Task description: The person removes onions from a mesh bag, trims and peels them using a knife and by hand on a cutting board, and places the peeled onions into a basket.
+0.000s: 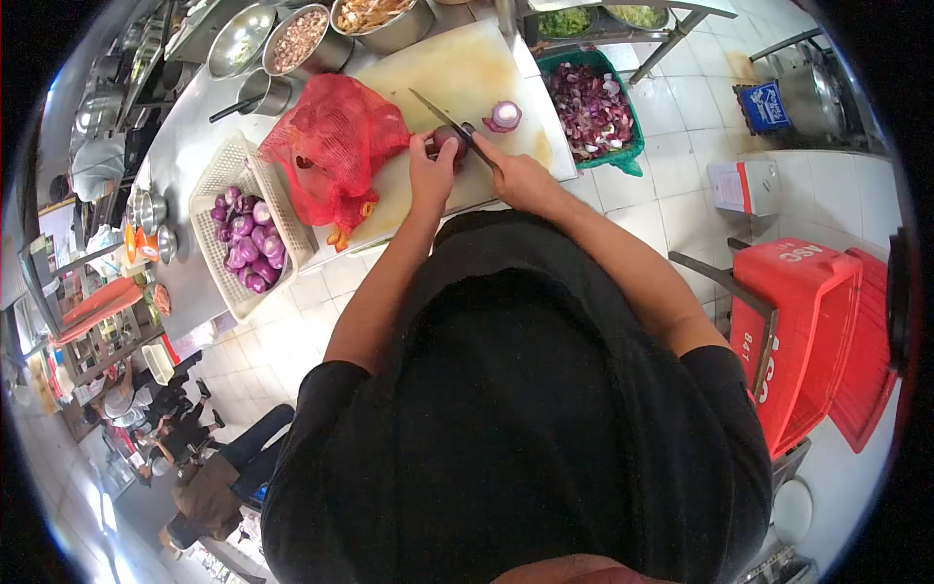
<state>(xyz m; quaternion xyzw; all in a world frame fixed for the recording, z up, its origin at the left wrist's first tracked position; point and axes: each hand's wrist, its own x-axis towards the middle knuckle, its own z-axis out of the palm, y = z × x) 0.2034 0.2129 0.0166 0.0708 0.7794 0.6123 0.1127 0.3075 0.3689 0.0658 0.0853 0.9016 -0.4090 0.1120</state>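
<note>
Two hands (433,177) (525,183) hold likely onion (449,137), knife (438,110) over board (457,68) near tiles (628,216).

A cutting board (457,68) is borne by a steel table (185,151); left of the left fingers (445,148), a red mesh bag (336,141) is laid; beyond the right fingers (484,149), a cut onion (504,116).

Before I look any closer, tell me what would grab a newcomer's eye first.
Probably the bright red mesh bag, slumped over the cutting board's left side. Next, the big red bin on the far right. Then the hands at the board: the left hand steadies a purple onion, the right hand grips a knife.
</note>
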